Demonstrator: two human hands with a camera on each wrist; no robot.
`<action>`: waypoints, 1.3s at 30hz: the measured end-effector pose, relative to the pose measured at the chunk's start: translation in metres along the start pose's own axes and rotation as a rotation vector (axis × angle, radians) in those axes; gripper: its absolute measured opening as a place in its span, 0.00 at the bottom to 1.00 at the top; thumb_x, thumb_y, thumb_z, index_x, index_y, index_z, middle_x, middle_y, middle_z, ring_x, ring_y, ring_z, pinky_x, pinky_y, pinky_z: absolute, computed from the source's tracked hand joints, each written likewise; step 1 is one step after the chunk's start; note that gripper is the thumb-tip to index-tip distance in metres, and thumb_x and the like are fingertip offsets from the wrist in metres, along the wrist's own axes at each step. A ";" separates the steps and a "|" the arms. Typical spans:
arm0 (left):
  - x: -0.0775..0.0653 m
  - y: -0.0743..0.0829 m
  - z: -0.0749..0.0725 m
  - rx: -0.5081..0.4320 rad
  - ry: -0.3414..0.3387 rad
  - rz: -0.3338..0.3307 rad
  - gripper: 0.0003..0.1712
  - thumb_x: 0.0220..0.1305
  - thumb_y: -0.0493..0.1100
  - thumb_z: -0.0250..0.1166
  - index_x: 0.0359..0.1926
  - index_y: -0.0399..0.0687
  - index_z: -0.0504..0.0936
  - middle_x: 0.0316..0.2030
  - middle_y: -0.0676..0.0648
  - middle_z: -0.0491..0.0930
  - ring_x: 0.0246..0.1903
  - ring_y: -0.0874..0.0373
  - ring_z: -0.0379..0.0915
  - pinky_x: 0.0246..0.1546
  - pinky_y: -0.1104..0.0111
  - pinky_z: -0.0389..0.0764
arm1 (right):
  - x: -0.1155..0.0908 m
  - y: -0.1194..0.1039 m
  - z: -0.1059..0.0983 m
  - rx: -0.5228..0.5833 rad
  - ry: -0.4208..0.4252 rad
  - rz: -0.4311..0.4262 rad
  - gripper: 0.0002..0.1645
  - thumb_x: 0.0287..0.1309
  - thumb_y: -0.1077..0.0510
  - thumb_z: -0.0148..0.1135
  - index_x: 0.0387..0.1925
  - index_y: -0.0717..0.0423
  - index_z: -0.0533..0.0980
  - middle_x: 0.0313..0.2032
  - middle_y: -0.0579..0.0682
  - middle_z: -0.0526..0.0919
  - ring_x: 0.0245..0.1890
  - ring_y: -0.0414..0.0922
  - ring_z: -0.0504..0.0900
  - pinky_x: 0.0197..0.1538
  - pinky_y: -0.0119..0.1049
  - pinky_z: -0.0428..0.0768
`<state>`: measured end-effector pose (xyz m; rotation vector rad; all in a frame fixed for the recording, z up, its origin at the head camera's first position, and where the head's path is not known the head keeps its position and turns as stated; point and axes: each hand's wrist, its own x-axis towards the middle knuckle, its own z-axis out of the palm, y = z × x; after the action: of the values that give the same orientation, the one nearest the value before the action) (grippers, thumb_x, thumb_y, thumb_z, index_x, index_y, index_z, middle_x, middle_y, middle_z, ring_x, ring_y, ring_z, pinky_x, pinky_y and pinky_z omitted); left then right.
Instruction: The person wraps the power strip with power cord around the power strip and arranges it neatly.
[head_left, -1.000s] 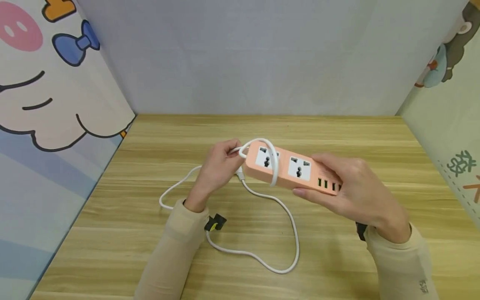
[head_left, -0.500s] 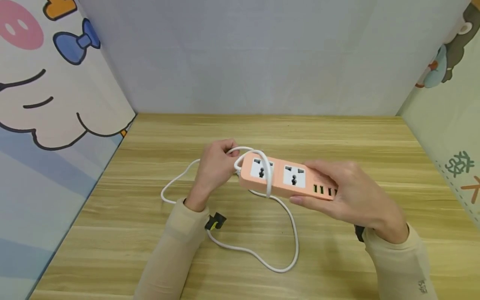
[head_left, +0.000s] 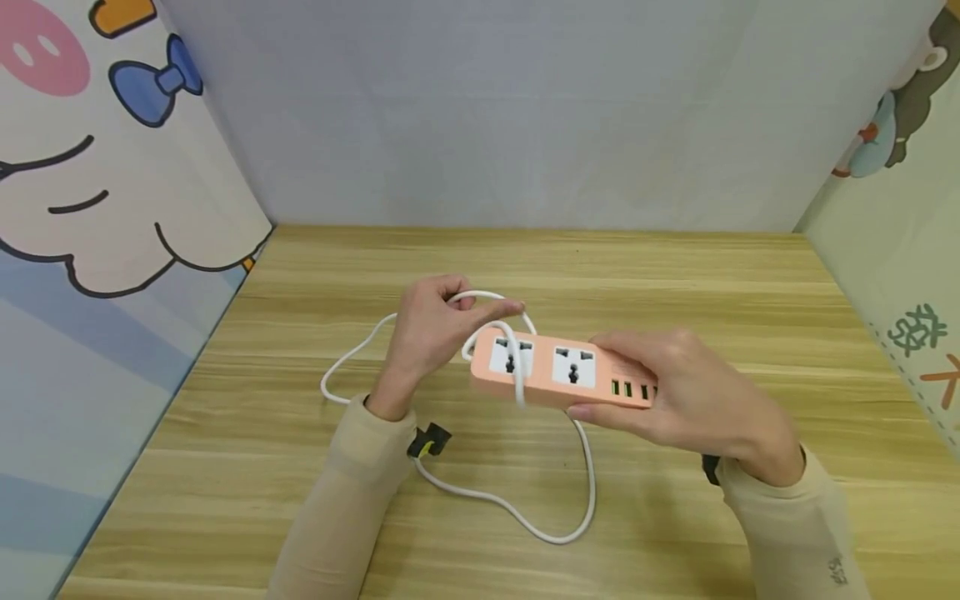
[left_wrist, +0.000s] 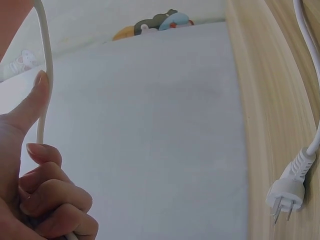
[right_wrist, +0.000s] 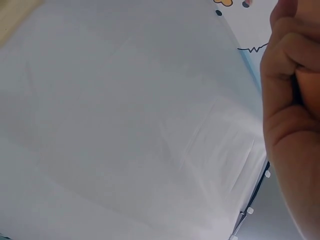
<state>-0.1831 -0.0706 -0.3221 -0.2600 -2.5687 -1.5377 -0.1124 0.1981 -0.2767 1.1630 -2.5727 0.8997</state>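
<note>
An orange-pink power strip point(head_left: 542, 354) with white sockets and USB ports is held above the table. My right hand point(head_left: 693, 396) grips its right end, thumb along the near side. One turn of the white cord point(head_left: 517, 367) wraps over its left end. My left hand point(head_left: 431, 333) is just left of the strip, its fingers curled round a further stretch of cord. In the left wrist view the thumb is extended against that cord. The white plug point(left_wrist: 287, 192), with two visible pins, is over the table there; the strip hides it in the head view.
The rest of the cord loops over the wood-grain table point(head_left: 675, 275), passing beneath the left forearm. A pale grey curtain point(head_left: 510, 117) stands behind. Cartoon-printed panels point(head_left: 112, 183) flank the table on both sides.
The strip and right hand have moved down and slightly left. My left thumb has extended to the right along the cord, and a wider arc of cord now rises behind the strip.
</note>
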 end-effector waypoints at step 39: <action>-0.005 0.008 0.002 0.027 0.114 0.274 0.34 0.38 0.53 0.87 0.14 0.50 0.65 0.11 0.54 0.60 0.16 0.65 0.52 0.22 0.73 0.59 | 0.005 0.001 0.014 -0.088 -0.197 0.084 0.21 0.54 0.36 0.74 0.29 0.41 0.72 0.18 0.31 0.67 0.16 0.27 0.64 0.22 0.25 0.66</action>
<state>-0.1770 -0.0655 -0.3170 -0.4837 -2.3498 -1.3761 -0.1151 0.1871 -0.2865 1.1812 -2.8055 0.7117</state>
